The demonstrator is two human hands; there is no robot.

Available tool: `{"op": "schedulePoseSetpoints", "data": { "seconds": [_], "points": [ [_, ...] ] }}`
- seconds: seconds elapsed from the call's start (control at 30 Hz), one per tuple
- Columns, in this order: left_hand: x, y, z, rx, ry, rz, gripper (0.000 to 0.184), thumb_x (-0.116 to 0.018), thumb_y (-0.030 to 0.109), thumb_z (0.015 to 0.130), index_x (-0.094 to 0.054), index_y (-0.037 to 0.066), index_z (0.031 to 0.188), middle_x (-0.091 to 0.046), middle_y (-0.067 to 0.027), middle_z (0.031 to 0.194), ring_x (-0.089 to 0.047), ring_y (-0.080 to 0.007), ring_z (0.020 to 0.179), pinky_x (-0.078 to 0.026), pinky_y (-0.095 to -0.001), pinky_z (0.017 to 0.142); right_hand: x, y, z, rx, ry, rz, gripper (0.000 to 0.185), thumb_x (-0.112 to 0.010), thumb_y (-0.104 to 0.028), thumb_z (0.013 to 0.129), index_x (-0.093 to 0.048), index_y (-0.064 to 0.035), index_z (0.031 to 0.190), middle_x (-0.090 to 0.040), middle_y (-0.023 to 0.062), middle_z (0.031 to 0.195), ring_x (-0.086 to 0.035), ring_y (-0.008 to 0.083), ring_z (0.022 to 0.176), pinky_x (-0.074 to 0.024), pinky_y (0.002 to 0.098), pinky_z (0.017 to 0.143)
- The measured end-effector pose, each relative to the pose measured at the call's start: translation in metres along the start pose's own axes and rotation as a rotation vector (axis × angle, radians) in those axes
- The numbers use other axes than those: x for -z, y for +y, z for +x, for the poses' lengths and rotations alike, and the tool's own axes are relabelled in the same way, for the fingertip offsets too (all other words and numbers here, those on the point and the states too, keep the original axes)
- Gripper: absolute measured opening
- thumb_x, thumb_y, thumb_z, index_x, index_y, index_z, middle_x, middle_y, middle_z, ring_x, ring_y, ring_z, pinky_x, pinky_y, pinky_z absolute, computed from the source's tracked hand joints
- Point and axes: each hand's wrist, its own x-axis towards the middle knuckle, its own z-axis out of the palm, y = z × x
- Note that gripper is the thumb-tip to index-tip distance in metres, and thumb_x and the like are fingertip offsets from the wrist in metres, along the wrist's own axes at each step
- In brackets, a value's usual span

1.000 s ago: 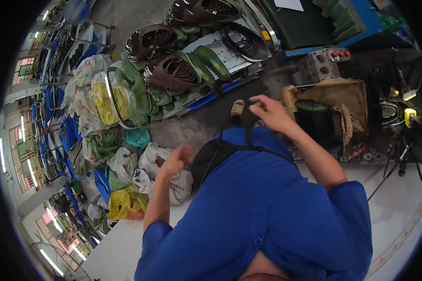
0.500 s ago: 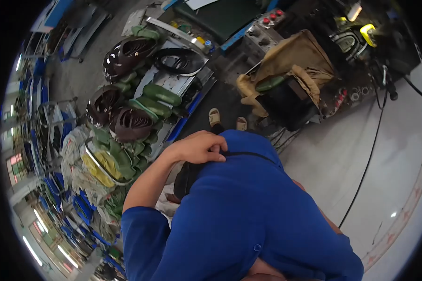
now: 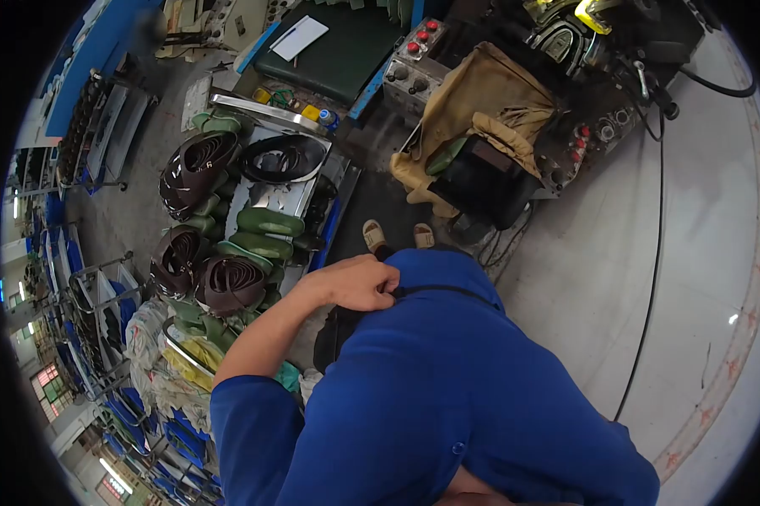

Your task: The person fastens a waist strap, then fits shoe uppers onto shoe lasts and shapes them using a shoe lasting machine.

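Note:
My left hand (image 3: 365, 283) is at the left side of my waist. Its fingers are curled round the black strap (image 3: 452, 289) that crosses my blue top (image 3: 414, 363). Below this hand a black cloth or bag (image 3: 334, 336) hangs at my hip. My right hand is out of sight, and its arm is hidden behind my body.
On the left, a cart holds dark brown strap coils (image 3: 231, 284) and green shoe-shaped pieces (image 3: 269, 223). Plastic bags (image 3: 148, 337) lie below. Ahead right are a brown cloth (image 3: 481, 84), a control box (image 3: 414, 80) and machinery. A black cable (image 3: 655, 278) crosses the floor.
My left hand has moved from the side onto the waist strap and closed. The right hand, raised in front earlier, has gone behind my body. The view has turned towards the right.

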Motion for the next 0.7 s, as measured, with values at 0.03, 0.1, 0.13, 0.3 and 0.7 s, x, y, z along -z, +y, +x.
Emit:
{"op": "schedulePoseSetpoints", "data": {
  "seconds": [0.03, 0.1, 0.13, 0.3, 0.7],
  "points": [
    [0.0, 0.0, -0.003, 0.005, 0.01, 0.007, 0.025, -0.073, 0.021, 0.089, -0.061, 0.0, 0.09, -0.062, -0.016, 0.066, -0.063, -0.0351, 0.064, -0.046, -0.0461, 0.061, -0.001, -0.004, 0.001, -0.003, 0.046, 0.02, 0.048, -0.062, -0.029, 0.109, -0.06, 0.0018, 0.145, -0.062, 0.0212, 0.146, -0.061, 0.0301, 0.133, -0.0466, 0.0407, 0.113],
    [0.003, 0.01, -0.012, 0.092, -0.045, 0.013, 0.028, -0.068, 0.028, 0.091, -0.063, 0.0, 0.09, -0.066, -0.0207, 0.074, -0.068, -0.041, 0.077, -0.05, -0.0497, 0.071, -0.004, -0.013, 0.005, 0.011, 0.139, 0.053, 0.043, -0.062, -0.027, 0.108, -0.063, 0.0028, 0.139, -0.066, 0.021, 0.139, -0.064, 0.029, 0.126, -0.049, 0.0403, 0.108],
    [-0.001, 0.009, -0.019, 0.104, 0.001, -0.025, 0.027, -0.067, 0.027, 0.092, -0.062, 0.0, 0.091, -0.066, -0.021, 0.074, -0.068, -0.0412, 0.077, -0.05, -0.0501, 0.071, -0.004, -0.018, 0.007, 0.021, 0.184, 0.069, 0.04, -0.063, -0.026, 0.108, -0.064, 0.0033, 0.136, -0.068, 0.021, 0.136, -0.065, 0.0284, 0.123, -0.0502, 0.04, 0.105],
    [-0.022, -0.002, -0.058, 0.098, 0.108, -0.063, 0.022, -0.065, 0.021, 0.098, -0.059, 0.0, 0.093, -0.063, -0.0208, 0.07, -0.066, -0.041, 0.07, -0.049, -0.0506, 0.066, 0.019, -0.125, 0.0, 0.044, 0.166, -0.171, 0.026, -0.064, -0.02, 0.106, -0.067, 0.0042, 0.114, -0.073, 0.0185, 0.108, -0.07, 0.025, 0.098, -0.0538, 0.0388, 0.086],
    [-0.148, -0.027, -0.16, 0.325, 0.357, -0.535, 0.01, -0.067, 0.006, 0.097, -0.062, 0.001, 0.09, -0.064, -0.0116, 0.064, -0.068, -0.0178, 0.057, -0.05, -0.0348, 0.054, 0.024, -0.285, 0.097, 0.909, -0.375, -0.699, 0.019, -0.066, -0.019, 0.104, -0.068, -0.0032, 0.094, -0.068, 0.0167, 0.082, -0.066, 0.0394, 0.075, -0.0537, 0.0466, 0.067]
  ]
}}
